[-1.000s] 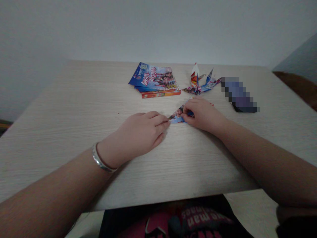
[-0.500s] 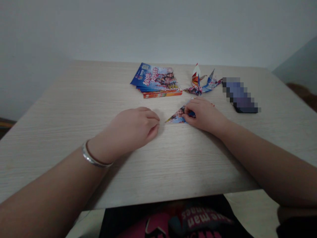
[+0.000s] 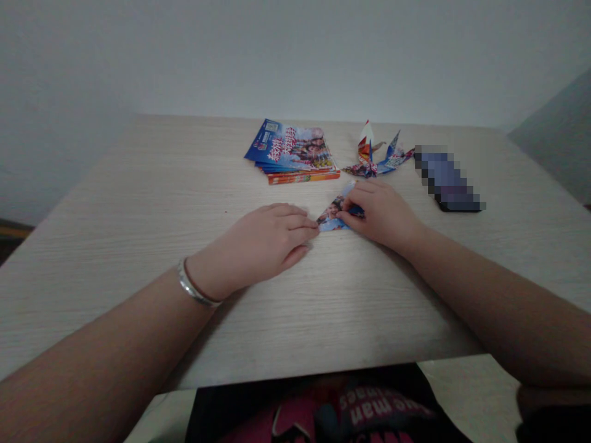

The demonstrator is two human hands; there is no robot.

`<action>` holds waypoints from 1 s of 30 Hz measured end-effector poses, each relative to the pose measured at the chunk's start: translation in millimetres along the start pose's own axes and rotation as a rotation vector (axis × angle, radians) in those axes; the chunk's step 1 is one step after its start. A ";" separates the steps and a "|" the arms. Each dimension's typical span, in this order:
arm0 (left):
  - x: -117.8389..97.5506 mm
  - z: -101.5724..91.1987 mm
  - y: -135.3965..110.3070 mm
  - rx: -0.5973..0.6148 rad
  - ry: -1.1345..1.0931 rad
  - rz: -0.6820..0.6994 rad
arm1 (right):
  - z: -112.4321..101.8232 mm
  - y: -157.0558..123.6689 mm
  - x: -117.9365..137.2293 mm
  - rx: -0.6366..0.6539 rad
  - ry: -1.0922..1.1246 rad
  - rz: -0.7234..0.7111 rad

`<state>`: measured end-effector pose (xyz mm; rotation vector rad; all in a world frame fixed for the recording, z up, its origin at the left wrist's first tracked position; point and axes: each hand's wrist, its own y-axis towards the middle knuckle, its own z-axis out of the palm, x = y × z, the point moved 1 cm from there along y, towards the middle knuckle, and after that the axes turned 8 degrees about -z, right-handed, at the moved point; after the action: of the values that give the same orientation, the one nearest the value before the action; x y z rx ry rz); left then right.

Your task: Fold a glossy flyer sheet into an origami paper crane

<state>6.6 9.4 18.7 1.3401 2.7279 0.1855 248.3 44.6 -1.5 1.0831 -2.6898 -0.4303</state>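
A small folded paper (image 3: 330, 215), triangular and printed in blue with faces, lies on the table in front of me. My right hand (image 3: 381, 212) has thumb and fingers closed on its right part and hides that side. From the left, my left hand (image 3: 277, 237) reaches in with fingers stretched out, palm down. Its fingertips touch the paper's left point. On that wrist is a silver bangle.
Behind the hands is a stack of blue and orange printed leaflets (image 3: 295, 147). Folded paper cranes (image 3: 369, 157) stand to its right, close to a dark phone (image 3: 450, 181) with a blurred screen. A pale wall (image 3: 295, 55) rises at the wood-grain table's (image 3: 138, 178) far edge.
My left hand has moved right, its fingers straightening until their tips meet the paper's left point. The right hand stays on the paper, nearly unmoved.
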 end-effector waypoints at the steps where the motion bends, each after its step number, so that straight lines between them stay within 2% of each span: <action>1: -1.0 -1.7 0.6 0.016 0.002 0.001 | -0.8 0.7 0.6 -0.015 0.004 -0.005; 7: -4.7 -2.5 2.9 0.089 -0.008 -0.010 | 4.5 0.7 -6.9 -0.124 0.106 0.092; 12: -3.4 4.3 1.8 0.033 -0.062 0.018 | 10.3 -2.9 -13.0 -0.112 0.163 0.142; 20: -2.1 5.2 1.6 0.064 -0.067 -0.013 | 4.5 -2.1 -15.0 -0.090 0.211 0.242; 30: -2.2 7.8 -0.1 0.058 -0.088 -0.014 | 4.0 -1.4 -16.6 -0.067 0.166 0.244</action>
<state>8.9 8.1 11.1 1.3096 2.6885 0.0453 259.7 56.0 -7.2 0.7252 -2.5958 -0.3659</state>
